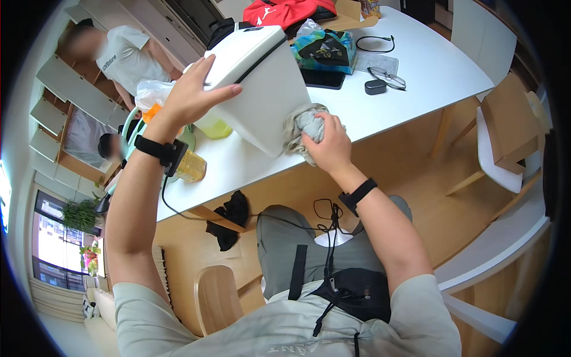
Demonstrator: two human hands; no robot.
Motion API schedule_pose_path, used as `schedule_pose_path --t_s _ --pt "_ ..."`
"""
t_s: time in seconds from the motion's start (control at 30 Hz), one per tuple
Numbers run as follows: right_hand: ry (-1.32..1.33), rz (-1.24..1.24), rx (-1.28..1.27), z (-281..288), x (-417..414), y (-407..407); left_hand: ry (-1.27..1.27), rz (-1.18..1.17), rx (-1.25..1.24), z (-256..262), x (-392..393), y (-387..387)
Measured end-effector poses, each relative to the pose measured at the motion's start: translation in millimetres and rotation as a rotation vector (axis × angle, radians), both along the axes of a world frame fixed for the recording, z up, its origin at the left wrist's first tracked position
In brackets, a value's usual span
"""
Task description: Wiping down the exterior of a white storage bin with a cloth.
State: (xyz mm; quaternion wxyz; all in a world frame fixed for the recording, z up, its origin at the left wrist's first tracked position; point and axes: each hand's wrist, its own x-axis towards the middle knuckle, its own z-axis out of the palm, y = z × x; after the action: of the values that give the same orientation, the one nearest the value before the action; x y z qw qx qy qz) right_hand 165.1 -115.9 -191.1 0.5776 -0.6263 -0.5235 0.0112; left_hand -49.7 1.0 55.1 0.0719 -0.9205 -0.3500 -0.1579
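A white box-shaped container [267,96] with a dark seam below its lid [243,49] is on the table before me, appearing tilted. My left hand [194,91] grips the lid's left edge, thumb along the near side and fingers over the top. In my right hand [329,143] is a bunched grey-beige cloth [308,129], pressed against the container's lower right edge, close to the table's front edge. The cloth hides that lower corner.
Right of the container on the white table [428,80] lie a black phone [323,79], an earbud case [375,87], eyeglasses [392,81] and a colourful bag [325,51]. A yellow jar [192,166] stands left. Wrist cables [285,219] hang across my lap. Two people are beyond the table.
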Motion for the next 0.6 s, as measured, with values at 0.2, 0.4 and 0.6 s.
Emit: schedule_pose_path --t_s 0.2,0.4,0.6 --pt "0.194 0.032 0.22 55.2 9.5 -21.8 0.093 0.258 0.018 15.4 88.3 -72.8" --pt "0.414 0.141 0.511 158.7 11.1 -36.6 0.325 0.138 0.131 53.9 79.6 -56.2" --pt "-0.107 0.151 0.544 161.1 0.1 -17.3 0.157 -0.116 -0.226 40.0 10.3 -0.8"
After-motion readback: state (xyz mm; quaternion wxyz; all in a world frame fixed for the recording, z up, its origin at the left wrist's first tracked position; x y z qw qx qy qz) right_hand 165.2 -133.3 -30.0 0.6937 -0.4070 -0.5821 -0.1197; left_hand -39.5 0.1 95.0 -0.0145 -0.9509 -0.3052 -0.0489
